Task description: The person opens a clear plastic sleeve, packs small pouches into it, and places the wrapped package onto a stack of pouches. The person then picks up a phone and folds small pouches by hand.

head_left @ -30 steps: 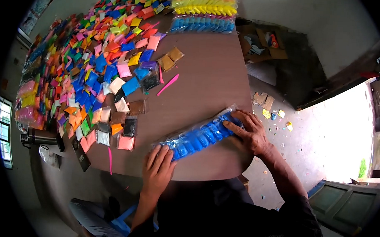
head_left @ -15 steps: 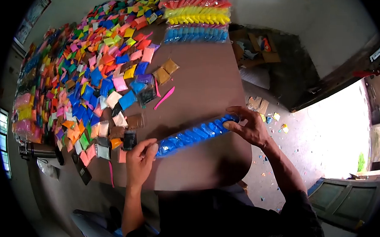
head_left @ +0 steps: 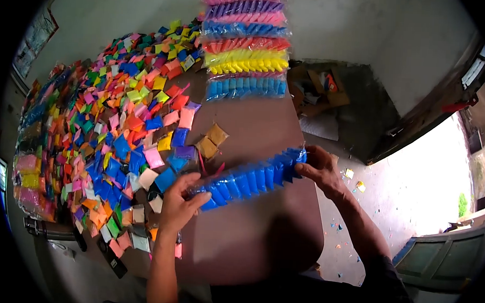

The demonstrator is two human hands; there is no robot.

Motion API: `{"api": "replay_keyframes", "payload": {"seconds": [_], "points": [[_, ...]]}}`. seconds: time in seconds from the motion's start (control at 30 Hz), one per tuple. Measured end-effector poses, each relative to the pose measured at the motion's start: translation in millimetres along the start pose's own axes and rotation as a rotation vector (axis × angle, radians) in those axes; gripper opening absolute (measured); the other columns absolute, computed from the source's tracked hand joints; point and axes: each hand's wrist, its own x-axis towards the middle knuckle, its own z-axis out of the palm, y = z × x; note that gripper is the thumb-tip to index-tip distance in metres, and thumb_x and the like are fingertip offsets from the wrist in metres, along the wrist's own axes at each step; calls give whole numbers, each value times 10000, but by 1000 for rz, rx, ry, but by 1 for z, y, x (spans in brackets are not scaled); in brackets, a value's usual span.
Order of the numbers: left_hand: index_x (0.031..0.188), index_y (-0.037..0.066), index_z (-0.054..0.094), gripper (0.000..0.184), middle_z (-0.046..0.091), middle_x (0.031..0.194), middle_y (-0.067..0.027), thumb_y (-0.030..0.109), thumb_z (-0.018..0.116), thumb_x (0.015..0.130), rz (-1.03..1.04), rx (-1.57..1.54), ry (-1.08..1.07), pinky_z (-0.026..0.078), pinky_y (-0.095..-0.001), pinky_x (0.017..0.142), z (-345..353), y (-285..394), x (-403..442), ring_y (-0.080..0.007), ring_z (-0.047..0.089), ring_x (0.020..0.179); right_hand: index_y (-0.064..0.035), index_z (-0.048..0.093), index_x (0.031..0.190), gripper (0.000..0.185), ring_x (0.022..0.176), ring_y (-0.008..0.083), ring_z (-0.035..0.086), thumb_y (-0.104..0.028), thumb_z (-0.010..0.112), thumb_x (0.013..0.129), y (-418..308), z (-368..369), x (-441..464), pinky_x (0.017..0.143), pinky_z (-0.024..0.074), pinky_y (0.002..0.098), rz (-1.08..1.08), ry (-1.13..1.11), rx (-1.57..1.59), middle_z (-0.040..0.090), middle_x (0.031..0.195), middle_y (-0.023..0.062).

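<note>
A long clear bag packed with a row of blue packets (head_left: pixel 248 180) hangs between my two hands above the brown table (head_left: pixel 238 238). Its left end is pinched by my left hand (head_left: pixel 182 204), thumb on top. My right hand (head_left: pixel 323 170) grips the right end between thumb and fingers. The bag slants up to the right, and a shadow falls on the tabletop below it. Beyond it lies a light blue row of packets (head_left: pixel 246 89), nearest in a stack of bagged rows.
Loose coloured packets (head_left: pixel 129 146) spread in a large heap over the table's left side. Two brown packets (head_left: pixel 211 141) lie near the middle. A dark flask (head_left: pixel 52 229) and a phone (head_left: pixel 111 258) are at the left edge. An open carton (head_left: pixel 327 87) stands beyond the table.
Both hands have lifted the blue bag off the table and moved it away from my body. The view has tilted up, showing more bagged rows at the far end.
</note>
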Motion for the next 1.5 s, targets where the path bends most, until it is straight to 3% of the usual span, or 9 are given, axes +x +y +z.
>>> {"api": "replay_keyframes", "payload": {"seconds": [0.17,0.43,0.53,0.6,0.73,0.83,1.03,1.2,1.5], "points": [[1329,-16,615,545,701,1149,-93,189,848,882,115,0,34,474,-235,540,-7,26,80,-87,613,692,85,519,1431,804,1134,297,690,-423,836,894,-13,-9,61,977,570,422,-5,116,15,695,1210,256],[1348,-13,607,586,711,1147,-87,279,845,899,553,127,294,434,-231,507,-15,102,234,-70,616,679,62,650,1284,568,701,107,602,-366,790,939,-86,-10,174,624,486,274,-105,393,43,683,922,96],[1399,-11,574,649,689,1222,-107,331,835,913,277,86,284,494,-242,550,-8,94,261,-125,677,812,90,629,1298,627,754,160,642,-386,795,926,-62,-9,231,682,536,322,-70,517,37,711,963,130],[1432,-1,549,677,657,1275,-129,348,828,924,681,277,534,566,-262,666,-11,29,295,-199,695,1023,109,558,1375,756,917,260,699,-430,804,905,8,-29,275,845,566,371,-120,534,-150,731,1028,189],[1423,0,572,600,647,1321,-174,254,803,931,544,383,412,562,-363,895,-29,45,197,-219,673,1050,74,524,1435,768,1250,361,629,-440,770,920,59,-8,231,1035,510,402,-311,599,-442,635,1309,279],[1348,22,636,452,720,1190,-114,173,787,949,441,355,422,568,-266,761,-38,58,134,-168,704,972,-2,533,1475,669,1291,294,587,-364,763,961,33,5,182,1050,491,409,-336,639,-405,559,1450,189],[1270,33,678,334,712,862,-31,77,755,947,342,406,327,539,-255,662,-17,43,-5,-98,667,758,-37,673,1293,364,1242,255,622,-73,741,937,56,44,92,1009,492,392,-384,428,-320,623,1386,121],[1154,47,694,306,752,1055,-130,173,813,901,451,522,262,604,-381,685,61,-10,-116,-269,747,836,7,709,1174,220,1160,252,659,-43,678,961,51,97,3,961,499,318,-304,168,-215,686,1274,128],[1091,41,705,243,728,1039,-92,129,793,882,611,741,410,614,-386,800,110,-90,-175,-288,727,938,-8,737,1093,247,1163,354,657,-39,727,848,66,134,-51,1037,490,451,-613,74,-671,705,1218,150]]}}
